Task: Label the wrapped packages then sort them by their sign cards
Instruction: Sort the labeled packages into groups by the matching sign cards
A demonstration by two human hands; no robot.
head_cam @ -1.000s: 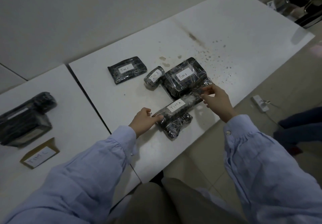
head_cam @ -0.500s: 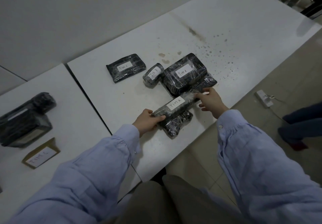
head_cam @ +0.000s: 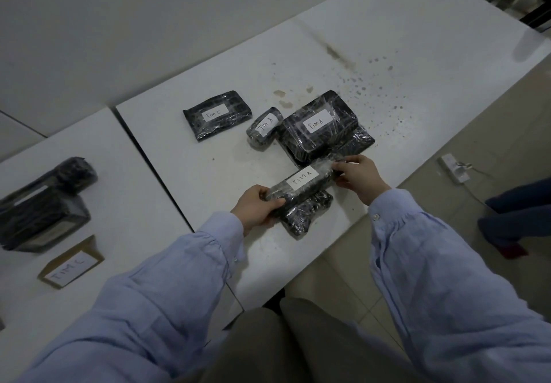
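Note:
A long black wrapped package labelled "TIM A" [head_cam: 301,183] is held at both ends. My left hand [head_cam: 256,208] grips its near end and my right hand [head_cam: 357,175] pinches its far end. It lies across another black package [head_cam: 307,212]. Behind it sit a large package labelled "TIM A" [head_cam: 320,123], a small roll labelled "TIM A" [head_cam: 265,126] and a flat package labelled "TIM C" [head_cam: 217,114]. On the left table a "TIM C" sign card [head_cam: 70,263] lies in front of two black packages [head_cam: 44,203].
Two white tables [head_cam: 185,174] meet at a dark gap [head_cam: 155,171]. The right table is stained and speckled towards its far side. A white power strip [head_cam: 454,168] lies on the tiled floor at right, near another person's dark legs [head_cam: 518,218].
The long "TIM A" package has shifted slightly towards me and to the left with both hands on it. My right hand now pinches the wrap at its far end.

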